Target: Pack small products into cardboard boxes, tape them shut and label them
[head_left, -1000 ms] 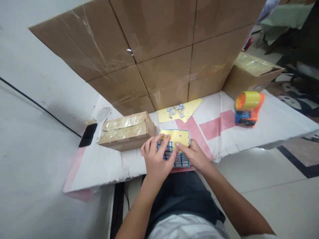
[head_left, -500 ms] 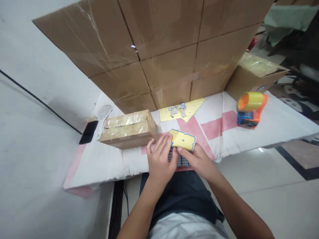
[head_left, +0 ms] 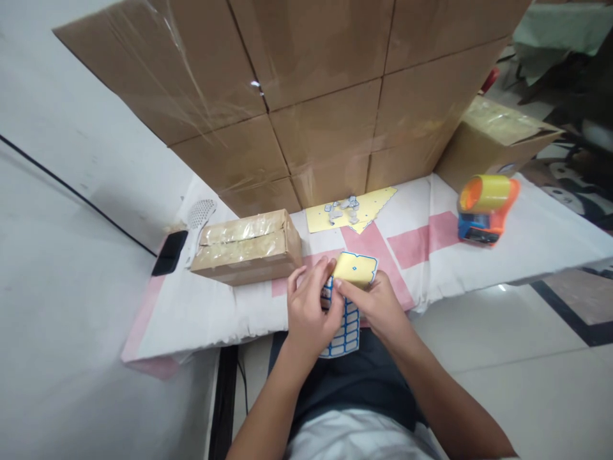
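Observation:
Between my two hands is a sheet of blue-bordered label stickers, its upper part folded over so the yellow backing shows. My left hand grips the sheet's left side, fingers bent and thumb pressed in. From the right, my right hand pinches the folded part, thumb on the yellow side. The lower part of the sheet hangs past the table edge above my lap. Beyond my hands lie yellow backing pieces with several crumpled bits of label on them.
A taped carton sits to the left, beside a black phone and a white perforated object. Stacked cartons rise at the back. An orange and blue tape dispenser stands on the right of the cloth-covered table, near another carton.
The label sheet has shifted down toward me, and more of its blue-bordered labels show below my hands. My fingers have drawn closer together at the fold.

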The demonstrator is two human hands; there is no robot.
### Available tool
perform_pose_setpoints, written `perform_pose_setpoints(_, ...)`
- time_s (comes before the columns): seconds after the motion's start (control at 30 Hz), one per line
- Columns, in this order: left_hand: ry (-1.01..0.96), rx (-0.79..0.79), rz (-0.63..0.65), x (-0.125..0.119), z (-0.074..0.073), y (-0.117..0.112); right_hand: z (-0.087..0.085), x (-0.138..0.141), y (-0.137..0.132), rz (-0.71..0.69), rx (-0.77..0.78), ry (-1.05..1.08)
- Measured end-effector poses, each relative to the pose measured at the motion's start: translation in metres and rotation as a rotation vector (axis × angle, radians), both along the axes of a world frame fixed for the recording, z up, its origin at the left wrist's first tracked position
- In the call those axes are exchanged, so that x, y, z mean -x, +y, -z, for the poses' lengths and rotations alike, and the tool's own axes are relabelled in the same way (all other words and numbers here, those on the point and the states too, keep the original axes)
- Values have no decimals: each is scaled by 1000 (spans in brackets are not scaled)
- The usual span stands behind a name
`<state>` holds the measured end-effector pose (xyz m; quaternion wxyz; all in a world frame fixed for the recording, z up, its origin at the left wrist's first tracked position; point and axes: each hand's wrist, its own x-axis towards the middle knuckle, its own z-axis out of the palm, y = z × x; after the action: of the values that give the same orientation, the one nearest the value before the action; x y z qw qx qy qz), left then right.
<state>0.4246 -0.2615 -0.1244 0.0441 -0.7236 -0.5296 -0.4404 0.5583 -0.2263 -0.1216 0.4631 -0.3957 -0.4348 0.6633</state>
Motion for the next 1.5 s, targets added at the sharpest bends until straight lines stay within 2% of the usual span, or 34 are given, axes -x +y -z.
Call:
perform_pose_setpoints(0.17, 0, 6, 2, 0, 1, -1, -2, 3, -7, 46, -105, -68)
perform_pose_setpoints(0.33, -104, -17, -83, 0, -4, -2, -1, 5, -9, 120, -182, -147)
perform_pose_setpoints(0.4, -84, -11, -97, 1, -8, 0, -2, 4, -9, 127, -195, -176)
perform_pose_setpoints(0.57, 2, 19, -79, 6, -17, 1, -9, -2, -10, 82, -115, -155)
perform_pose_setpoints(0.67, 37, 5, -65, 8, -17, 0, -11, -4, -11, 62, -50, -119)
perform_pose_setpoints(0.77, 27, -16, -77, 9, -13, 0, -10, -4, -12, 61, -50, -110)
perform_pose_setpoints(0.87, -86, 4, -121, 10, -11, 2, -6, -4, -12, 82, -34, -113)
perform_pose_setpoints(1.0, -390, 58, -205, 13, -6, 6, 9, -15, -9, 175, 13, -136)
perform_pose_setpoints(1.1, -631, 132, -237, 17, -2, 6, 19, -37, 13, 310, 23, -167)
perform_pose_setpoints(1.17, -736, 161, -208, 19, 0, 4, 21, -56, 42, 391, -8, -199)
perform_pose_setpoints(1.23, -775, 155, -161, 20, 1, 1, 19, -76, 81, 407, -20, -301)
perform_pose_setpoints(1.33, -741, 149, -102, 19, 0, -3, 13, -103, 138, 322, 49, -710)
perform_pose_setpoints(1.4, -741, 165, -96, 18, -1, -5, 10, -113, 160, 315, 14, -1059)
perform_pose_setpoints(1.47, -791, 195, -113, 15, -1, -5, 9, -114, 162, 468, -151, -1273)
perform_pose_setpoints(1.5, -824, 217, -117, 14, -1, -5, 8, -109, 155, 553, -264, -1274)
